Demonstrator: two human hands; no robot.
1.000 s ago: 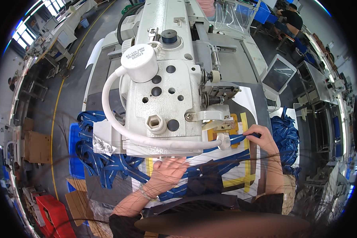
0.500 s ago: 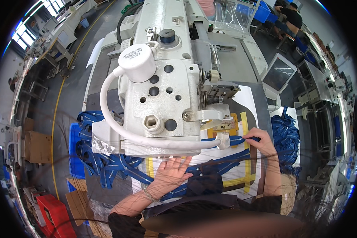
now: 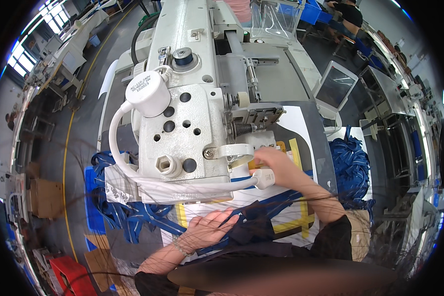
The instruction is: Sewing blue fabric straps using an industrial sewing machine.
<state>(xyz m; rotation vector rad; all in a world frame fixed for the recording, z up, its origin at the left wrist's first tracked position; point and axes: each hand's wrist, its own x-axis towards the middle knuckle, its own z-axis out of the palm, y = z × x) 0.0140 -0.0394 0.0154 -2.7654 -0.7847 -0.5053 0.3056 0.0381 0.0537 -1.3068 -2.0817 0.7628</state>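
A large white sewing machine (image 3: 182, 133) fills the middle, its head above the work. My left hand (image 3: 209, 228) lies flat with fingers stretched out, beside and partly over long blue strips with pale lines along them. One such blue strip (image 3: 281, 200) runs to the right across a white sheet (image 3: 237, 192) marked with yellow tape. My right hand (image 3: 278, 170) reaches in at the right side of the machine head, by a yellow plate (image 3: 281, 146). Its fingers point down and are partly hidden behind the white cable plug (image 3: 264, 178), so what they touch does not show.
Bunches of blue strips hang at the left over a blue bin (image 3: 91, 177); another heap (image 3: 349, 170) lies at the right. A tilted screen (image 3: 336, 88) stands at the back right. Boxes (image 3: 47, 197) and a red crate (image 3: 73, 276) are on the left floor. A person (image 3: 348, 19) sits far back.
My right hand has moved left and away from me, from the blue strip's right end to beside the machine head. My left hand stays flat. The whole view has shifted slightly.
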